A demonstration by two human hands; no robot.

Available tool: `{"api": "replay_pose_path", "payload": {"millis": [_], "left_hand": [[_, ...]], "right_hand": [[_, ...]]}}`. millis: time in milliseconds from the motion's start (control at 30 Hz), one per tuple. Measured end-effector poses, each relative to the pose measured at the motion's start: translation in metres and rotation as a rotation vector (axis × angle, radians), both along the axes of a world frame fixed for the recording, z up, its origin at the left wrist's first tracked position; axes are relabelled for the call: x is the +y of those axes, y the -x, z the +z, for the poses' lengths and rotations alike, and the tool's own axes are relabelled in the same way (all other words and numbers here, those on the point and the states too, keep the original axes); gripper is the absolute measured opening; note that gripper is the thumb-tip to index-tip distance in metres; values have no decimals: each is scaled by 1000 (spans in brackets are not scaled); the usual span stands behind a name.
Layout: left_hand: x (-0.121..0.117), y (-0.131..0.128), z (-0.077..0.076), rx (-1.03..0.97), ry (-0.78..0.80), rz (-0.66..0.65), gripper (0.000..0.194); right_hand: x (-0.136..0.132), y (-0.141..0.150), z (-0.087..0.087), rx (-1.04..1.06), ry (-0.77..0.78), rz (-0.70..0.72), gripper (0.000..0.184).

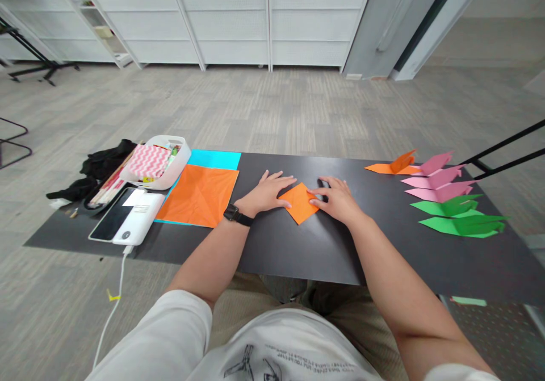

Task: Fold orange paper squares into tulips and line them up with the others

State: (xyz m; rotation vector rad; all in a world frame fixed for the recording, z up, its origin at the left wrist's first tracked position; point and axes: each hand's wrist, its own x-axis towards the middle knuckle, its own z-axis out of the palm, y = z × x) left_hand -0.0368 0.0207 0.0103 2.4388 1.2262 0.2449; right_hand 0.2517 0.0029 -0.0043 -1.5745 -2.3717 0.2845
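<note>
A small folded orange paper square [300, 201] lies on the black table [298, 245], set like a diamond. My left hand [267, 191] rests flat with its fingers spread, fingertips on the paper's left corner. A black watch sits on that wrist. My right hand [336, 197] lies palm down on the paper's right corner, fingers stretched toward the left. Neither hand grips anything; both press on the paper.
At the left lie a large orange sheet [200, 195] on a cyan sheet [215, 159], a white tray of supplies [157, 162], a phone on a white device [128, 215] and black cloth [104, 162]. Folded orange, pink and green paper shapes [447, 196] line the right side.
</note>
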Motion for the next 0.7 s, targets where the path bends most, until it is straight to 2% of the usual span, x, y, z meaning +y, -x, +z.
{"api": "replay_pose_path", "payload": {"millis": [133, 200, 300, 400, 533, 700], "left_hand": [[9, 16, -3, 15, -63, 135, 90], [11, 18, 0, -67, -121, 183, 76], [8, 8, 5, -269, -233, 198, 44], [1, -11, 4, -334, -237, 86, 35], [-6, -28, -6, -204, -147, -124, 38], [-8, -27, -10, -99, -70, -143, 48]], "right_hand": [[2, 1, -3, 17, -36, -13, 29], [5, 1, -5, 15, -48, -26, 30], [8, 2, -7, 6, -57, -29, 30], [10, 2, -7, 4, -62, -16, 30], [10, 2, -7, 20, -61, -9, 31], [10, 2, -9, 39, -54, -13, 31]]}}
